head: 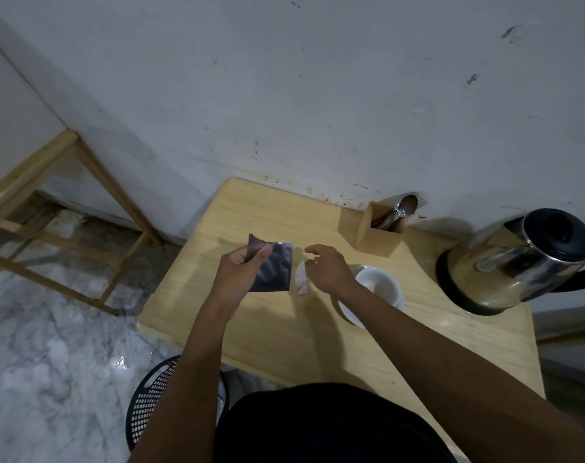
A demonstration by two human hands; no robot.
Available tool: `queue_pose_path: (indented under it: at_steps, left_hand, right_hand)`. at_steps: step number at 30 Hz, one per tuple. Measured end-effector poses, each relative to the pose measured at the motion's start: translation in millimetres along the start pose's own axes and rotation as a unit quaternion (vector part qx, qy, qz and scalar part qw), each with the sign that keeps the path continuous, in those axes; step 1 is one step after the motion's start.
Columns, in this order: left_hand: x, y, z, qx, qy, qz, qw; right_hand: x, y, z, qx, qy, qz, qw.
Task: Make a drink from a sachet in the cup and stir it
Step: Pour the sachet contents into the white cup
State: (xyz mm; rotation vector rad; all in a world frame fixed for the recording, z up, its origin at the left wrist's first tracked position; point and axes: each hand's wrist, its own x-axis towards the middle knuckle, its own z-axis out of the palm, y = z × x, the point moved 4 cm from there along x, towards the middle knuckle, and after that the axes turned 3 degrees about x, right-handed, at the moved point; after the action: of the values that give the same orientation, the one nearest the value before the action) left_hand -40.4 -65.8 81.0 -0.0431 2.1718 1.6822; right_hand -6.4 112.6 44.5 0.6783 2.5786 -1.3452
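A person's left hand [242,267] pinches a dark foil sachet [273,267] by its torn top corner above a wooden bench [284,329], while the right hand [328,267] holds a small pale tea bag [301,281] just beside it. A white cup [381,285] sits on a saucer [349,315] under the right wrist; a steel kettle [515,262] and a wooden cutlery holder [379,233] stand near the wall.

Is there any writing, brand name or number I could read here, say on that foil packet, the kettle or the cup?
None can be read.
Foil sachet in the left hand: plain grey surface, no print legible.
Tea bag at the right hand: too blurred to tell.
Kettle: only reflections, no visible label.
White cup: blank.
Wooden cutlery holder: unmarked.
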Motion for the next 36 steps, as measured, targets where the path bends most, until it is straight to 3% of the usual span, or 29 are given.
queue_pose_path:
  at_steps: [2, 5, 8, 12, 18, 22, 26, 29, 36]
  left_hand:
    - [0.4, -0.1, 2.6, -0.022, -0.006, -0.011, 1.0]
    - [-0.6, 5.2, 15.7, -0.058, -0.044, -0.031, 0.997]
    - [-4.4, 16.8, 42.6, -0.069, -0.102, -0.023, 0.992]
    - [-9.9, 29.1, 78.8, -0.03, -0.174, 0.006, 0.984]
    - [-7.2, 29.0, 119.7, 0.113, -0.199, 0.03, 0.973]
    - [-7.7, 21.4, 144.5, 0.12, -0.224, -0.001, 0.967]
    - [-8.6, 13.1, 162.0, 0.125, -0.238, -0.035, 0.963]
    - [-10.8, 9.8, 170.8, 0.119, -0.25, -0.067, 0.959]
    - [-12.9, 17.6, 171.3, 0.079, -0.256, -0.103, 0.958]
  right_hand:
    - [-13.6, 6.3, -14.3, 0.107, 0.024, -0.006, 0.994]
    - [-42.4, 12.1, -25.5, 0.226, -0.037, 0.013, 0.973]
    - [-65.1, 17.5, -36.0, 0.193, -0.049, -0.034, 0.979]
    - [-87.4, 31.8, -59.0, 0.193, 0.029, -0.047, 0.98]
    - [-115.2, 79.0, -77.0, 0.206, 0.099, -0.048, 0.972]
    - [-132.0, 110.7, -80.2, 0.229, 0.119, -0.038, 0.965]
    - [-143.9, 126.3, -75.9, 0.111, 0.091, -0.058, 0.988]
    - [-145.0, 130.1, -74.6, 0.037, 0.15, -0.086, 0.984]
    - [-142.0, 132.2, -92.5, 0.059, 0.249, -0.092, 0.962]
